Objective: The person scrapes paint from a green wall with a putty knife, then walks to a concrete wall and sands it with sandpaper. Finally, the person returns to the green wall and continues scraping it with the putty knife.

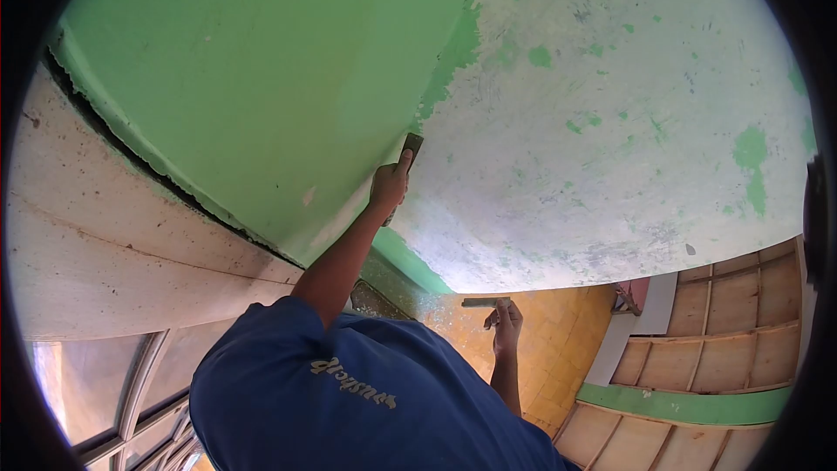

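My left hand is closed around a dark, flat, narrow tool, its thumb lying along it. The tool is against the wall, where green paint meets a whitish patched area. Lower and to the right, my right hand grips a thin, flat blade-like tool held level, just below the whitish area's lower edge. Some of the right hand's fingers are bent and partly shaded.
A pale beam-like surface with a dark gap above it runs along the left. Below it are framed window panes. Yellow floor tiles show below. Wooden-framed panels and a green strip stand at lower right.
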`<state>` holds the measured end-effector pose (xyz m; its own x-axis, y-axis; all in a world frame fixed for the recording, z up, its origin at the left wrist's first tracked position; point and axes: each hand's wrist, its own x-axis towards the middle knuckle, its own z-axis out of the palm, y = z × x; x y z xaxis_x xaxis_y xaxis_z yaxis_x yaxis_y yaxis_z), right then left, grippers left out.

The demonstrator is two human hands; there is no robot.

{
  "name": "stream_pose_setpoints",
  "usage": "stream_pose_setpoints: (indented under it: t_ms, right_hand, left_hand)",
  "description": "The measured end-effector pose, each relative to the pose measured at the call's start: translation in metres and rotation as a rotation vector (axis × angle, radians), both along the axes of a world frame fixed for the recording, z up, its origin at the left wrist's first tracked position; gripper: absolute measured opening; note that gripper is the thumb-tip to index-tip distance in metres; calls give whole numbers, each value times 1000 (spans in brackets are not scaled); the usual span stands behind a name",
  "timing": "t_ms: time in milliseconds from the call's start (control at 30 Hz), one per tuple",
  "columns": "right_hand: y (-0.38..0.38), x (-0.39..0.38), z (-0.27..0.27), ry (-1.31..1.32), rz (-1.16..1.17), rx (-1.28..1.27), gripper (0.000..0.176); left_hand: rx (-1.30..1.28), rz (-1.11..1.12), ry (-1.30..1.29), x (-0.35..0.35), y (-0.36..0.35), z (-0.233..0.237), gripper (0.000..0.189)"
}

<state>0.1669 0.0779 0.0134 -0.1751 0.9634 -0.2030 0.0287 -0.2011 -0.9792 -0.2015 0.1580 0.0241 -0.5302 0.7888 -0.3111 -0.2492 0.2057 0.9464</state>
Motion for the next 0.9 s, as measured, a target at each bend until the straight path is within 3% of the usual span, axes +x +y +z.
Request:
stream_pose_setpoints:
  t_ms: [233, 333, 467, 633, 700, 767, 800, 867, 900]
  right_hand:
    - [-9, 11, 2, 3, -42, -21, 21]
    - [-13, 15, 1, 23, -39, -43, 20]
    - [-9, 17, 1, -12, -27, -29, 20]
    - [-8, 17, 1, -11, -4, -15, 20]
    - [-7, 19, 1, 0, -8, -19, 20]
    - [-10, 19, -3, 12, -12, -34, 20]
    - [-10, 20, -7, 21, -3, -36, 20]
    - [-4, 23, -4, 19, 22, -29, 20]
    - [-3, 20, -2, 13, 13, -30, 20]
  left_hand:
    - [-76, -1, 207, 12, -34, -41, 68]
    - [113, -9, 89, -6, 14, -8, 68]
    - [39, 22, -71, 2, 6, 11, 67]
    - [-117, -51, -3, 19, -36, -39, 66]
    - [-103, -21, -8, 15, -20, -54, 67]
    - [121, 15, 379, 3, 11, -47, 67]
    - [118, 20, 380, 3, 10, -35, 67]
    - [-17, -13, 81, 5, 3, 3, 68]
    - [-12, -4, 85, 3, 2, 7, 68]
